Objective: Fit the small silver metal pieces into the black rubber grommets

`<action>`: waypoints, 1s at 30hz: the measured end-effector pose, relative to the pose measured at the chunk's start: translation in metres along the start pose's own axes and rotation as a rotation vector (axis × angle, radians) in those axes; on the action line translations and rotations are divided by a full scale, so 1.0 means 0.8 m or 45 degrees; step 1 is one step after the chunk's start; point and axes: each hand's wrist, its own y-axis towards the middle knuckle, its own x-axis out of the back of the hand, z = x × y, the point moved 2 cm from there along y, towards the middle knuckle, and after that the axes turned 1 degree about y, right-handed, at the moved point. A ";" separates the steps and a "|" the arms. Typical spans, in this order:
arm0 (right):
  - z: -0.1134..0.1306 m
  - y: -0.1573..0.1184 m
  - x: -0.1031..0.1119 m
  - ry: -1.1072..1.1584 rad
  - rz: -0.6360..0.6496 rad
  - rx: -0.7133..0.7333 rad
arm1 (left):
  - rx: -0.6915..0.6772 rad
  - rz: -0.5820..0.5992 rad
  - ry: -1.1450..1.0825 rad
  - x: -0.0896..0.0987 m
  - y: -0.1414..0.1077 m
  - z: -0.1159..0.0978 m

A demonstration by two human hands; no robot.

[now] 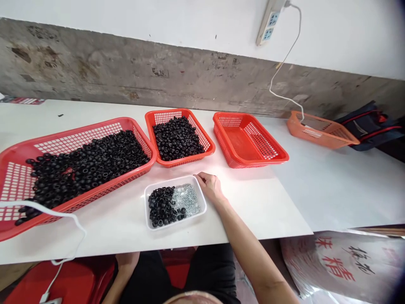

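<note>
My right hand (209, 185) is at the right back corner of a small clear plastic container (202, 210), its fingers closed on the rim. In the left part of this container lie black ring-like plastic pieces (161, 206); small shiny silver balls (187, 198) fill much of the right part. A few black pieces lie among the balls. Below the table's front edge, near my lap, is my left hand (129, 258); the tabletop hides its fingers.
A long red basket (104, 185) at left and a smaller one (186, 159) behind the container hold black pieces. Stacked red baskets (236, 137) stand right of them. An orange basket (325, 131) and dark bag (370, 124) are far right. A white cable (68, 215) crosses the left front.
</note>
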 end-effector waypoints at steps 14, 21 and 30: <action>0.002 0.000 0.002 -0.015 0.027 -0.033 | -0.097 0.097 0.007 -0.009 0.002 0.005; 0.001 0.000 0.001 -0.031 -0.011 -0.028 | -0.106 0.039 -0.034 0.005 0.004 -0.006; -0.003 -0.002 0.002 0.001 -0.010 -0.019 | -0.034 0.072 -0.064 0.007 0.007 -0.011</action>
